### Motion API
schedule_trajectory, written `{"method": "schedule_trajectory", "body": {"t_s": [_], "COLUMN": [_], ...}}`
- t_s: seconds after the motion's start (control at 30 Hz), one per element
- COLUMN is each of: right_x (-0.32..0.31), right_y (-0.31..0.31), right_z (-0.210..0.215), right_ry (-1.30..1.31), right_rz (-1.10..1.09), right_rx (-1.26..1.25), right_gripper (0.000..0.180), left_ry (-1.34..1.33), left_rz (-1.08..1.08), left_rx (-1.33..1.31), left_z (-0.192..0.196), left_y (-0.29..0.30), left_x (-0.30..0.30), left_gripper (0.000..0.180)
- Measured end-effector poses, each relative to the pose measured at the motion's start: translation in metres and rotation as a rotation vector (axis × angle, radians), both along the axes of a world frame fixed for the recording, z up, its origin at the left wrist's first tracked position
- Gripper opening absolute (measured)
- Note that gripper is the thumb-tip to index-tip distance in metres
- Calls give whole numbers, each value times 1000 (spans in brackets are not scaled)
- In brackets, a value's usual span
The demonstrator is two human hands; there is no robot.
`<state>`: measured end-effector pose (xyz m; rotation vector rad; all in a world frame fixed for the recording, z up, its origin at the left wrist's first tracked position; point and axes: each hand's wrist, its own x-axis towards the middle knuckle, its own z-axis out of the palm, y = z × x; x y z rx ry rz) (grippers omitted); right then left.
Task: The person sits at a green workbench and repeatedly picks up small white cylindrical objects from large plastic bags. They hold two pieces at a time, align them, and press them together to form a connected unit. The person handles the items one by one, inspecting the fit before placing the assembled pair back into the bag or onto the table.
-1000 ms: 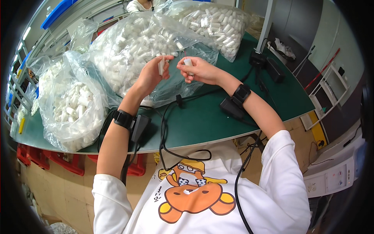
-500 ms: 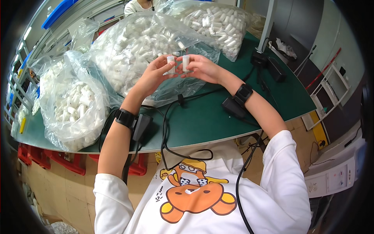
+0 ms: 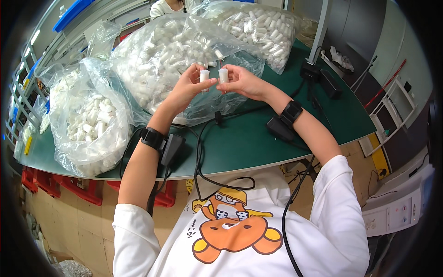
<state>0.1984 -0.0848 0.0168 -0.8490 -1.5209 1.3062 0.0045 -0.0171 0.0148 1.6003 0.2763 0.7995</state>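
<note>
My left hand (image 3: 188, 86) grips a small white plastic tube (image 3: 204, 75) upright between thumb and fingers. Beside it, my right hand (image 3: 241, 82) pinches a similar white tube (image 3: 223, 76), also upright. The two tubes stand a short gap apart, above the near edge of a large clear plastic bag (image 3: 157, 60) full of white tubes. Black bands with small boxes sit on both my wrists. Exactly what closes each tube's top is too small to tell.
An open bag of white pieces (image 3: 90, 122) stands at the left of the green table (image 3: 240, 138). Another filled bag (image 3: 263, 32) lies at the back. Black cables (image 3: 197, 152) cross the table toward me. A person (image 3: 173, 7) is at the far side.
My thumbs have shifted across the tubes, and both hands now hold them slightly lower in view. The tubes remain side by side.
</note>
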Motion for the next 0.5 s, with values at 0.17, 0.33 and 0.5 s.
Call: {"method": "schedule_trajectory", "body": {"t_s": [0.17,0.33,0.5], "right_x": [-5,-8,-16], "right_y": [-6,-4,-4], "right_z": [5,2,2], "right_ry": [-15,-100,-260], "right_rz": [-11,-19,-126], "right_rx": [-10,11,51], "right_gripper": [31,27,23], "left_ry": [52,53,90], "left_rz": [23,-12,8], "left_rx": [72,76,163], "left_z": [0,-3,-7], "left_y": [2,4,4], "left_x": [-1,-3,-2], "left_gripper": [30,28,27]}}
